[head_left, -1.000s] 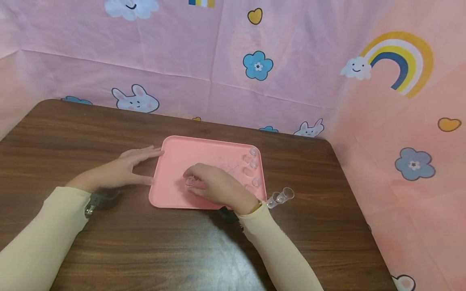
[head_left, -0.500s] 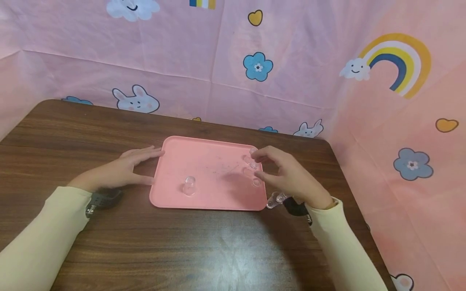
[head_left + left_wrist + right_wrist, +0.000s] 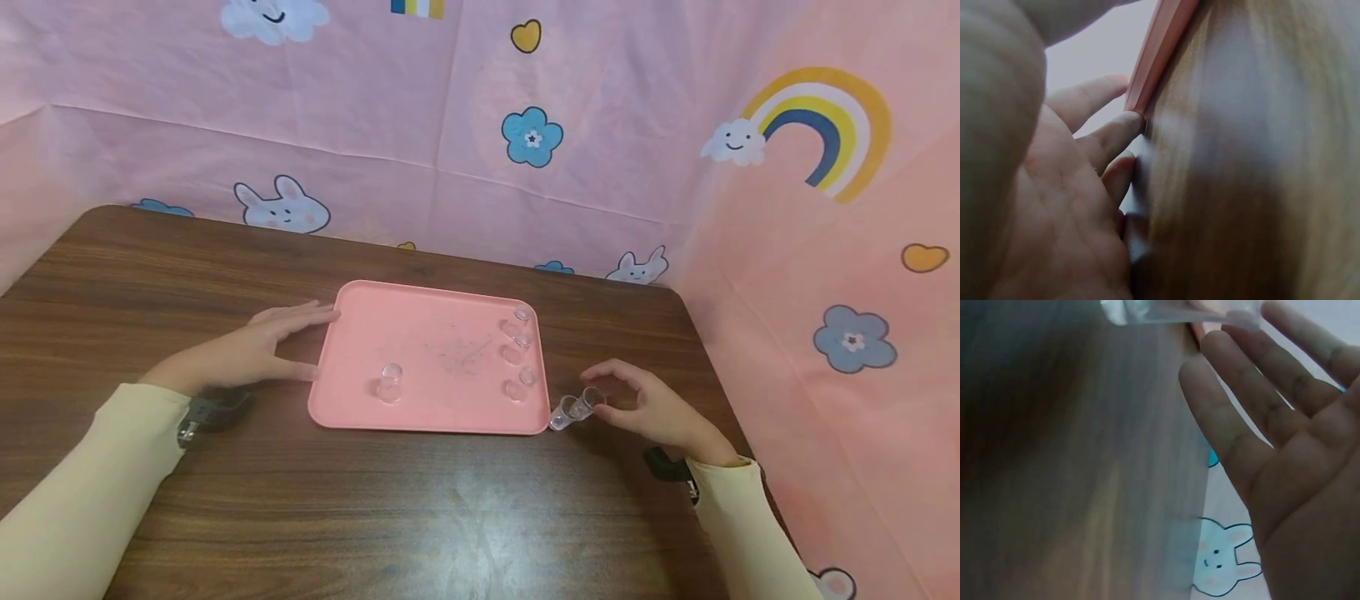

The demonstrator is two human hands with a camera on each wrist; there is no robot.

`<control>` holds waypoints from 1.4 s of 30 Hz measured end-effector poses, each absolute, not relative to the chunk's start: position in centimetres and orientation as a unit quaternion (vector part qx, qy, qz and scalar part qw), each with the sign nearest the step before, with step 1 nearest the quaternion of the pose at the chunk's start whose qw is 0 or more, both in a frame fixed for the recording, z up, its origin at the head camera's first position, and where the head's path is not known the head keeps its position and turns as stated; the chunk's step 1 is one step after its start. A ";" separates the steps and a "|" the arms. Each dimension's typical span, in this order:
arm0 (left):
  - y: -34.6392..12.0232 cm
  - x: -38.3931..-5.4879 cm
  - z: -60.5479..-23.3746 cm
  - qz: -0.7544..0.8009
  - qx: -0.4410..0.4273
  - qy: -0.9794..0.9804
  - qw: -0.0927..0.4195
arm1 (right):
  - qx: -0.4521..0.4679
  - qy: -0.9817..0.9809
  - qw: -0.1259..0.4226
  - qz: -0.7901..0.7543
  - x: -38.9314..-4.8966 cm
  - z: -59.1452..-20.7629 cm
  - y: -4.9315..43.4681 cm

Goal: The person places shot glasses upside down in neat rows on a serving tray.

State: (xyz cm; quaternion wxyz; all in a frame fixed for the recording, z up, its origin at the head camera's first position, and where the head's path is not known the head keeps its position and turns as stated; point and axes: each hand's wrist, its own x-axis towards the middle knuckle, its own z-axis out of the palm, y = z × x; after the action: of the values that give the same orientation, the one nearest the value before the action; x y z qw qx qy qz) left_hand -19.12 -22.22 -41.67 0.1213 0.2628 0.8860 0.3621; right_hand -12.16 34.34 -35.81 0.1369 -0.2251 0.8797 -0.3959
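Observation:
My left hand [image 3: 251, 343] rests with extended fingers and thumb against the left rim of a pink tray [image 3: 420, 421]; the left wrist view has its fingertips at the tray's edge. My right hand [image 3: 654, 408] is at the tray's right, thumb and fingers spread about a small clear cup [image 3: 592, 400]. In the right wrist view this clear plastic cup [image 3: 1179, 309] lies right by the fingertips, which are only slightly bent. A second clear cup [image 3: 564, 412] stands beside it, close to the tray's front right corner. Another clear cup [image 3: 391, 382] stands on the tray, left of the middle.
Three more clear cups stand in a row along the tray's right side, among them a front one [image 3: 527, 378] and a back one [image 3: 521, 313]. The brown wooden table [image 3: 337, 517] ends at a patterned pink cloth [image 3: 375, 108] behind and to the right.
My right hand has left the cup on the tray's left part, passed over the right row and come to the cups off the tray's right side. My left hand has stayed put.

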 end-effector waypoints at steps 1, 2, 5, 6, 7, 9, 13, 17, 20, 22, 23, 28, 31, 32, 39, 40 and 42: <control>-22.2 -19.1 -41.6 0.363 0.262 0.886 0.122 | -0.226 0.878 0.138 -0.398 -12.1 -36.1 34.5; -22.2 -19.1 -41.6 0.365 0.261 0.885 0.124 | -0.227 0.877 0.140 -0.399 -12.1 -36.3 34.6; -22.2 -19.2 -41.7 0.367 0.258 0.885 0.125 | -0.225 0.878 0.143 -0.398 -12.0 -37.0 34.8; -22.2 -19.2 -41.8 0.368 0.258 0.884 0.125 | -0.226 0.879 0.141 -0.395 -12.0 -37.2 34.9; -22.2 -19.3 -41.9 0.367 0.259 0.885 0.125 | -0.227 0.880 0.139 -0.392 -12.0 -37.4 35.0; -22.2 -19.3 -42.1 0.364 0.264 0.885 0.120 | -0.231 0.881 0.135 -0.390 -12.1 -37.8 35.1; -22.2 -19.4 -42.3 0.362 0.270 0.885 0.112 | -0.241 0.881 0.125 -0.387 -12.3 -38.2 35.2; -22.2 -19.3 -42.1 0.364 0.272 0.884 0.109 | -0.241 0.885 0.116 -0.382 -12.5 -38.3 35.2; -22.1 -19.2 -42.0 0.364 0.273 0.884 0.107 | -0.236 0.889 0.110 -0.377 -12.6 -38.3 35.2; -22.1 -19.2 -41.9 0.363 0.272 0.884 0.107 | -0.233 0.891 0.107 -0.376 -12.7 -38.2 35.1; -22.2 -19.2 -41.9 0.363 0.271 0.885 0.108 | -0.232 0.891 0.107 -0.375 -12.8 -38.2 35.1; -22.3 -19.2 -41.9 0.363 0.268 0.886 0.111 | -0.218 0.895 0.108 -0.373 -13.0 -38.0 34.8; -22.3 -19.2 -41.9 0.362 0.266 0.886 0.113 | -0.213 0.897 0.110 -0.372 -13.2 -38.0 34.7; -22.3 -19.2 -41.9 0.363 0.265 0.886 0.113 | -0.212 0.898 0.108 -0.371 -13.2 -38.1 34.6; -22.3 -19.1 -42.0 0.361 0.265 0.887 0.111 | -0.215 0.903 0.084 -0.361 -13.8 -38.4 34.5; -22.3 -19.0 -42.0 0.360 0.266 0.887 0.110 | -0.214 0.904 0.078 -0.361 -13.9 -38.3 34.5; -22.4 -19.0 -42.0 0.362 0.264 0.887 0.112 | -0.210 0.906 0.063 -0.362 -14.1 -37.9 34.2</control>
State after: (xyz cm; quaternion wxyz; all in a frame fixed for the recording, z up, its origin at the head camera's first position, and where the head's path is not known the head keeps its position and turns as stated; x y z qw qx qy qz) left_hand -19.00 -22.37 -41.96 0.1125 0.2645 0.8868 0.3620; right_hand -14.12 34.24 -37.88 0.0627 -0.2104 0.9060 -0.3619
